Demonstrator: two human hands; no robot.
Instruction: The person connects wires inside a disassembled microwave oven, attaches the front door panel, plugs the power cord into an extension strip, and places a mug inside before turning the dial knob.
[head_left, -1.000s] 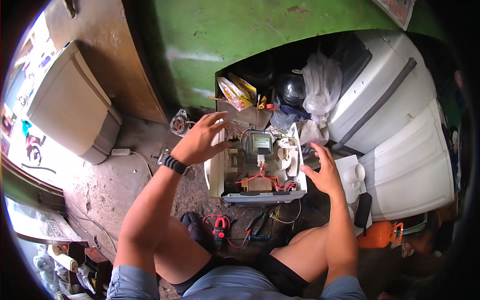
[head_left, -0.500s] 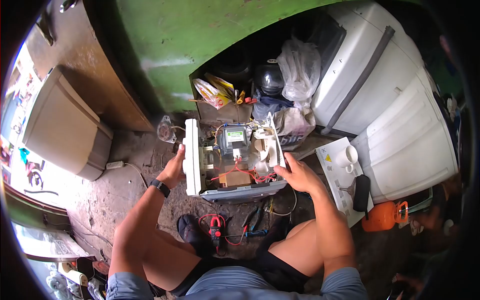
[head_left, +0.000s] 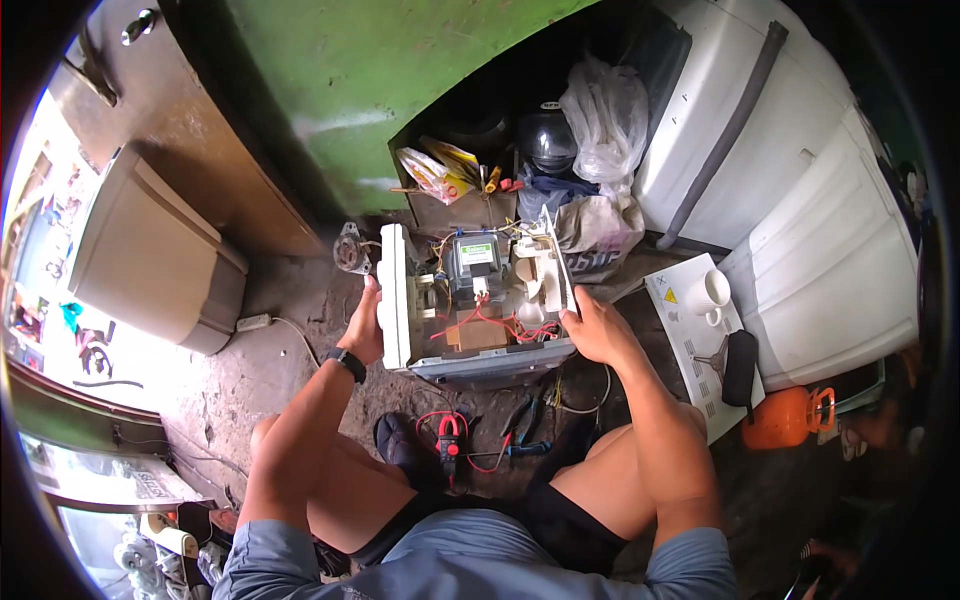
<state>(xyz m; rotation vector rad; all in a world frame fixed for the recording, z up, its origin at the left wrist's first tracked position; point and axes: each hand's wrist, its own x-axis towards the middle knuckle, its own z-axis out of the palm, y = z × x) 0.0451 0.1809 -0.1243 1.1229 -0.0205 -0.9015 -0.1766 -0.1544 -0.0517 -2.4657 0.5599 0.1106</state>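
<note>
An opened appliance [head_left: 395, 300] with a white front and exposed wiring stands between my hands. Inside it are a labelled transformer-like part [head_left: 476, 262], red wires [head_left: 500, 322] and white plastic pieces [head_left: 545, 280]. My left hand [head_left: 363, 322] grips the outer left side, its fingers partly hidden behind the white front. On the right edge of the casing, my right hand [head_left: 595, 327] is closed, thumb near the top rim and fingers against the side.
A red clamp meter [head_left: 450, 448] and pliers [head_left: 515, 418] lie on the floor near my feet. At right are a white panel [head_left: 680, 345] with a cup [head_left: 712, 290], and an orange cylinder [head_left: 780, 418]. A round metal part [head_left: 350, 248] sits at left.
Both hands have come down from above the appliance onto its sides. Compared with half a second ago, the appliance appears slightly turned and the view has shifted.
</note>
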